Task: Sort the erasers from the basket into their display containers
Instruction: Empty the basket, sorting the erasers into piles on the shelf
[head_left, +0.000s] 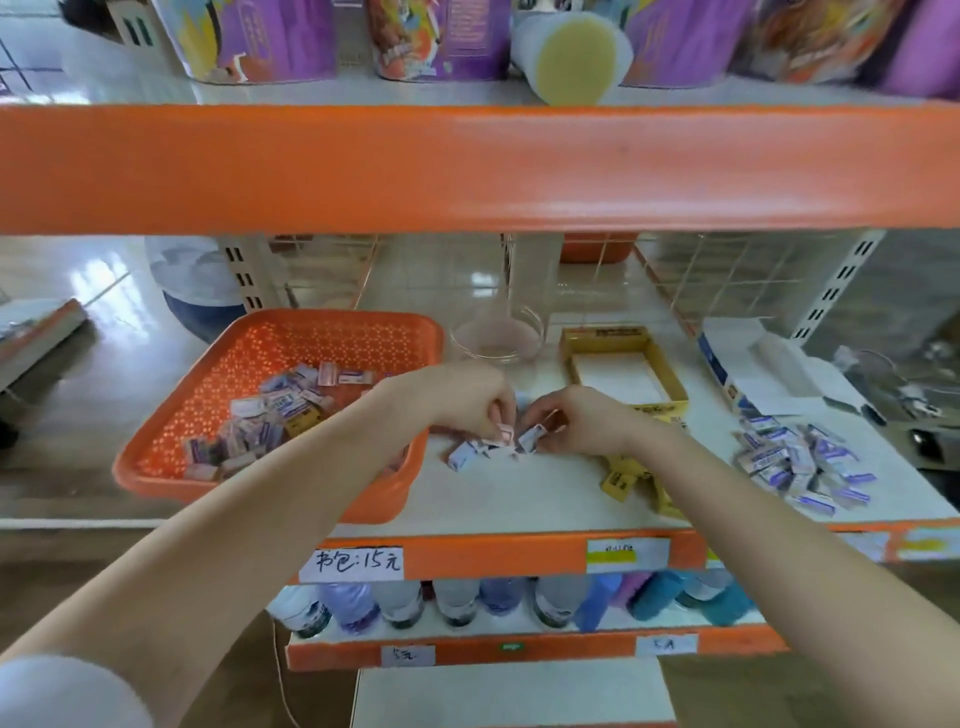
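Erasers (270, 415) mostly sit in the orange basket (156, 467) at the left of the shelf (545, 499), w/ a small unsorted heap (470, 454) lying just right of it, so I can pick thru w/o reaching over the rim. Left hand (462, 402): grip closed to a pinch, thumb & fingertips on a pink-striped eraser (503, 432). Right hand (576, 418): same, pinching a blue-and-white eraser (531, 439). Both are held low over the heap, close together. I judge that's to compare labels side by side before deciding which goes where.

Sorted stuff is parked by kind: purple pile (800, 462) at far right, near the open blue-and-white box (727, 374); yellow ones (621, 480) in front of the yellow box (670, 374), which looks empty inside. Glass bowl (496, 335) stands behind my hands. Piles lie beside the boxes, not in them, so loading prob. comes later. Basket holds plenty; task approx. midway, imo.
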